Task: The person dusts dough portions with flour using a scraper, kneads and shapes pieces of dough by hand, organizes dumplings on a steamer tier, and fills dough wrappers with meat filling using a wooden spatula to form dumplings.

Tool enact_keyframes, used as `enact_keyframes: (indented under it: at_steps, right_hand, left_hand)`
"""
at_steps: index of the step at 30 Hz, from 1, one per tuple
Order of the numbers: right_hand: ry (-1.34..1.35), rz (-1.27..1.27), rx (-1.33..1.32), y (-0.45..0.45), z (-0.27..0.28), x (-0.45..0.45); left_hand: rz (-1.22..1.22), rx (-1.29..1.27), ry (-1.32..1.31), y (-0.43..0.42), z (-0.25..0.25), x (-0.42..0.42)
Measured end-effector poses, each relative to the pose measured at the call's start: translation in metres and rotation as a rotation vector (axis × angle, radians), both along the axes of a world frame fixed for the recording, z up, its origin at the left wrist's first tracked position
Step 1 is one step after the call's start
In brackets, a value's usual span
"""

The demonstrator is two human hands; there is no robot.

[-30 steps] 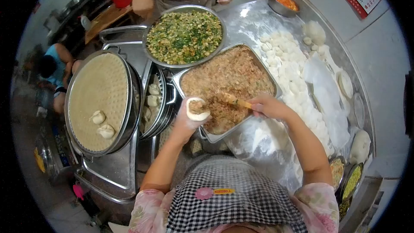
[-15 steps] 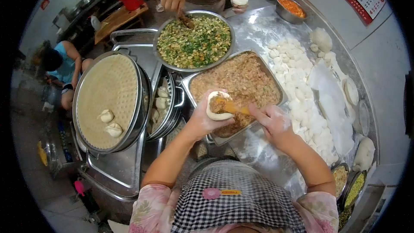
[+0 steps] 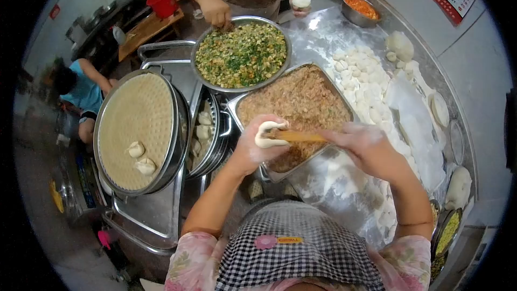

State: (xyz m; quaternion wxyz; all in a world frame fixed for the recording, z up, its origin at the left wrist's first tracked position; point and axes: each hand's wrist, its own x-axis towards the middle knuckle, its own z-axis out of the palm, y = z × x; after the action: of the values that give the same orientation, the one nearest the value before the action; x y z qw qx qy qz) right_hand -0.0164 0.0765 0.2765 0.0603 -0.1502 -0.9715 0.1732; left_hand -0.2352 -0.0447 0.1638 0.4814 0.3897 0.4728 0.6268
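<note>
My left hand (image 3: 249, 150) cups a dough wrapper (image 3: 264, 136), now bent into a U shape with its opening to the right. My right hand (image 3: 371, 148) grips the handle end of a yellow, flat wooden spatula (image 3: 306, 136). The spatula's far end sits inside the folded wrapper, so its tip and any filling there are hidden. Both hands hover over a metal tray (image 3: 232, 106) of minced meat filling (image 3: 296, 97). Floury dough wrappers (image 3: 366, 83) lie in a heap to the right of the tray.
On the left, a round steamer (image 3: 126, 118) bears two buns (image 3: 144, 166); another stack with buns stands beside it. Across the table, a person's hand (image 3: 216, 13) reaches into a bowl (image 3: 289, 48) of chopped vegetables. A bowl of orange shreds (image 3: 361, 8) stands behind. Someone sits far left.
The wrapper has gone from an open cup with filling showing to a folded U around the spatula. My right hand has shifted slightly right. The other person's hand has lowered into the vegetables.
</note>
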Motion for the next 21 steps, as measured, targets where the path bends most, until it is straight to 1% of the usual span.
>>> enact_keyframes:
  at_steps: [2, 5, 8, 9, 11, 14, 15, 18, 20, 21]
  right_hand:
    - [0.046, -0.025, -0.146, 0.006, 0.005, 0.009]
    - [0.164, -0.263, -0.648, -0.002, -0.02, 0.015]
    - [0.175, -0.387, -0.802, -0.019, -0.045, 0.008]
    - [0.181, -0.395, -0.8, -0.024, -0.049, 0.005]
    - [0.191, -0.409, -0.797, -0.031, -0.054, 0.001]
    - [0.219, -0.26, -0.437, -0.034, -0.057, -0.004]
    - [0.181, -0.245, -0.377, -0.034, -0.056, -0.004]
    - [0.077, -0.174, -0.184, -0.031, -0.048, -0.005]
    - [0.027, -0.094, -0.039, -0.027, -0.041, -0.005]
    - [-0.021, -0.082, -0.097, -0.022, -0.034, -0.005]
  left_hand:
    - [0.029, -0.003, -0.22, -0.001, -0.001, -0.005]
    - [0.106, 0.087, -0.381, -0.002, 0.007, -0.002]
    - [0.085, 0.178, -0.41, 0.001, 0.006, 0.001]
    - [0.076, 0.211, -0.42, 0.002, 0.005, 0.003]
    - [0.091, 0.171, -0.428, 0.002, 0.005, 0.006]
    - [0.085, 0.136, -0.377, 0.002, 0.01, 0.008]
    - [0.077, 0.128, -0.35, 0.002, 0.011, 0.008]
    - [0.006, 0.095, -0.173, 0.001, 0.009, 0.003]
    - [0.0, 0.114, 0.017, 0.0, 0.013, -0.002]
    - [-0.005, 0.123, 0.112, -0.001, 0.014, -0.003]
